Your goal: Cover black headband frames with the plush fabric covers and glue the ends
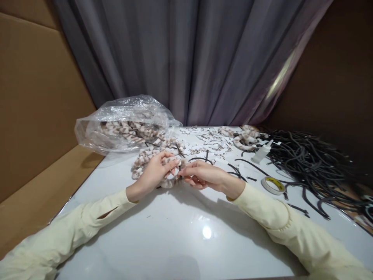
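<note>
Fur band (168, 183) sits pinched by left fingers (171, 165) and right fingers (189, 171).

- Fluffy, plush-like ring (168, 183)
- Table (163, 237) — smooth, glossy
- Bag (128, 105) — shiny, crinkled plastic
- Cloth curtain (182, 58), faint sheen
- Matt cardboard wall (35, 97)
- Translucent plastic bottle (260, 154)

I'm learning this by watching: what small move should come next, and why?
Perhaps steady the curved fluffy band with the left hand while the right hand adjusts the small dark piece: both hands close in there, and the piece shows between them.
</note>
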A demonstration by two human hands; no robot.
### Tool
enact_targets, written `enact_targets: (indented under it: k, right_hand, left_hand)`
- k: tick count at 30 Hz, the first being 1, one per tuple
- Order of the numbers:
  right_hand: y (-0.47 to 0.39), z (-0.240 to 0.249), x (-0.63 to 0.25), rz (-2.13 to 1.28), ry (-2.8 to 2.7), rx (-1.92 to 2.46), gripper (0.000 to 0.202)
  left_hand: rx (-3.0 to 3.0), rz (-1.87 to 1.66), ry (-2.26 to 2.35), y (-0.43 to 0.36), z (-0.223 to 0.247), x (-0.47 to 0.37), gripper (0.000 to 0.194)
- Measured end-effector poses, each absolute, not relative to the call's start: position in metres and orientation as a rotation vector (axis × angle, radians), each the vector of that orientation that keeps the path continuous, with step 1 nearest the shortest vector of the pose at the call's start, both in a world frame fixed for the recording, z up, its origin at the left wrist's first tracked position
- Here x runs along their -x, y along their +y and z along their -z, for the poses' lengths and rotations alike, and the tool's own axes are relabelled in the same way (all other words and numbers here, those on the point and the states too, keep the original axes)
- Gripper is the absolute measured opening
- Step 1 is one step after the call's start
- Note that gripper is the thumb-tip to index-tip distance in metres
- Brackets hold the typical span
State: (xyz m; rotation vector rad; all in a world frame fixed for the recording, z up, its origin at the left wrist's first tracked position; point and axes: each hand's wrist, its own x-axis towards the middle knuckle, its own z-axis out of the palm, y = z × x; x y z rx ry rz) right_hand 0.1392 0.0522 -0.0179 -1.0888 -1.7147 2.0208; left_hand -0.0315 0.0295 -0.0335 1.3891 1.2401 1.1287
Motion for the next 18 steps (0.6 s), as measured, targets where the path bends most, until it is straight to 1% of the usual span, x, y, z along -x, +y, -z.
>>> enact_targets:
  k: [3, 7, 9, 14, 16, 18]
  right_hand:
    - [0.056, 0.015, -0.142, -2.121, -1.696, 1.027, 0.021]
    - [0.060, 0.013, -0.146, -2.084, -1.771, 1.042, 0.026]
    - [0.060, 0.011, -0.148, -2.045, -1.835, 1.047, 0.025]
    - [0.062, 0.007, -0.152, -1.910, -1.998, 1.055, 0.019]
    - [0.062, 0.006, -0.153, -1.811, -2.124, 1.049, 0.017]
    - [0.062, 0.005, -0.154, -1.611, -2.304, 1.076, 0.017]
  left_hand:
    - [-1.574, -1.113, 1.252, 0.027, 0.031, 0.032, 0.026]
    - [-1.705, -1.029, 1.203, 0.023, 0.023, 0.032, 0.020]
    - [-1.778, -1.027, 1.239, 0.021, 0.021, 0.032, 0.018]
    - [-2.207, -1.076, 1.298, 0.017, 0.028, 0.034, 0.009]
    - [-2.376, -0.985, 1.272, 0.016, 0.034, 0.035, 0.011]
    - [-2.495, -0.864, 1.280, 0.016, 0.041, 0.036, 0.013]
